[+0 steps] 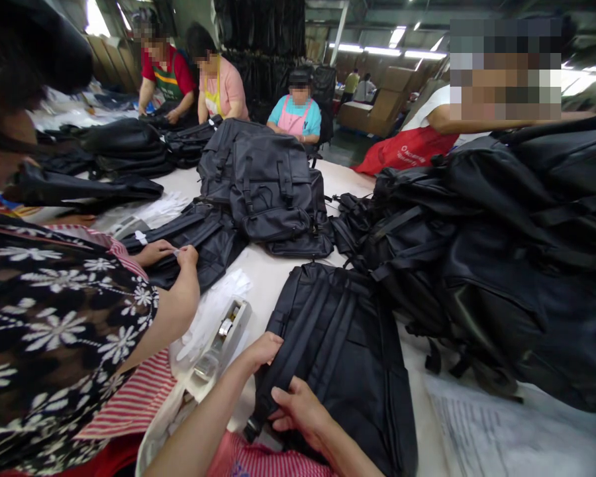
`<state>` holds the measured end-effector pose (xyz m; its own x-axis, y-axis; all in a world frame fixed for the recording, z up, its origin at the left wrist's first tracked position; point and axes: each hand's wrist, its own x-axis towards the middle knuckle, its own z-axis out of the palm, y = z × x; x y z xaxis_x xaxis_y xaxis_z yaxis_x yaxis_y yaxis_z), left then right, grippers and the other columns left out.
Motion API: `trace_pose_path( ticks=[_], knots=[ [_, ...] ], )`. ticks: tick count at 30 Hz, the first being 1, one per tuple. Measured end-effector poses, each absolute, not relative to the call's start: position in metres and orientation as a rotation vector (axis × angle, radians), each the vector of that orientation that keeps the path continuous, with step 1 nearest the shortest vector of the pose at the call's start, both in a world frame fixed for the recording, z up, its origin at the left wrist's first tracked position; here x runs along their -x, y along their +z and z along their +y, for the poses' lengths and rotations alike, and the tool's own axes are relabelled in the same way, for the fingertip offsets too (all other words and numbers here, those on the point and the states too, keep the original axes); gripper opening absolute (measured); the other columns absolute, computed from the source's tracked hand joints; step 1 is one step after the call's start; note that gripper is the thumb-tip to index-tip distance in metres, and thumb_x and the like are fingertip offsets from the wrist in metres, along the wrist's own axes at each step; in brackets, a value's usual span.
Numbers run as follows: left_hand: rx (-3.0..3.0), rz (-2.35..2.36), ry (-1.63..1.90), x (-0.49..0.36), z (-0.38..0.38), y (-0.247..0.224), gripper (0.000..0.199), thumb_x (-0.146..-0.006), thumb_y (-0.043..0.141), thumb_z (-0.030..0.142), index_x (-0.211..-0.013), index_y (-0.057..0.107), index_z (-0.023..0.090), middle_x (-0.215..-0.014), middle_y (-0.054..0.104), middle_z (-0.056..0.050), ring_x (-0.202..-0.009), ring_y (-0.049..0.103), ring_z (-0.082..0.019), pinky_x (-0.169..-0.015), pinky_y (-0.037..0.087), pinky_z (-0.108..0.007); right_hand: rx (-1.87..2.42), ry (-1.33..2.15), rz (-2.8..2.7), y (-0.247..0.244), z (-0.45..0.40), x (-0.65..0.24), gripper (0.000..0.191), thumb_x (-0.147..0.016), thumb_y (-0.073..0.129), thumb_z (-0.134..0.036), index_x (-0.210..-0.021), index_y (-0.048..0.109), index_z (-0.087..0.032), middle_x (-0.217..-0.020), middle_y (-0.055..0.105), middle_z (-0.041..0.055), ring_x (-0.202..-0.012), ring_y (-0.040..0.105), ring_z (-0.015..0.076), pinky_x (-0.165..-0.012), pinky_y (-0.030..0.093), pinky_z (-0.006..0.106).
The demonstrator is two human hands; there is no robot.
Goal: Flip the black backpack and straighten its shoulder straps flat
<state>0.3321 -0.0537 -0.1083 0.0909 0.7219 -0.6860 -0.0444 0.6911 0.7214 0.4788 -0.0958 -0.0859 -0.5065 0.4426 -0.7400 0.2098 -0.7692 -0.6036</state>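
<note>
A black backpack [362,358] lies flat on the table in front of me, its padded shoulder straps [318,324] facing up. My left hand [265,349] is closed on the left strap at the pack's left side, its fingertips partly hidden. Lower down, my right hand [300,409] has its thumb and fingers curled about the bottom end of that strap. Left of the pack stands a grey tape dispenser [223,338] with white paper strips [216,305] beside it.
More backpacks stand upright [273,185] beyond mine. A tall heap of black backpacks [496,265] is at the right, above a clear plastic bag [516,430]. A co-worker [59,318] close on my left handles another pack [203,245]. Several people work around the table [263,271].
</note>
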Motion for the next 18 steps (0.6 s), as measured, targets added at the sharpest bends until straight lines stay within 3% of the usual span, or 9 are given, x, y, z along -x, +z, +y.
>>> trace_pose_path(
  ticks=[8,18],
  knots=[
    [-0.499,1.388,0.609,-0.336,-0.048,-0.119,0.011,-0.060,0.058,0.020,-0.055,0.048,0.019,-0.039,0.039,0.010,-0.034,0.032,-0.006,-0.038,0.020,-0.018,1.714,2.245,-1.025,-0.088,-0.099,-0.477,0.029,-0.070,0.065,-0.027,-0.095,0.056,-0.015,-0.072,0.066,0.0024,-0.053,0.062,0.0120,-0.042,0.044,0.017],
    [-0.361,1.308,0.710,-0.333,-0.049,-0.132,0.020,-0.053,0.059,0.030,-0.067,0.048,0.021,-0.050,0.049,0.010,-0.043,0.045,-0.008,-0.043,0.037,-0.021,1.541,2.390,-0.997,-0.075,-0.095,-0.484,0.044,-0.055,0.071,-0.044,-0.086,0.057,-0.016,-0.072,0.068,0.0038,-0.054,0.062,0.0132,-0.040,0.028,0.016]
  ],
)
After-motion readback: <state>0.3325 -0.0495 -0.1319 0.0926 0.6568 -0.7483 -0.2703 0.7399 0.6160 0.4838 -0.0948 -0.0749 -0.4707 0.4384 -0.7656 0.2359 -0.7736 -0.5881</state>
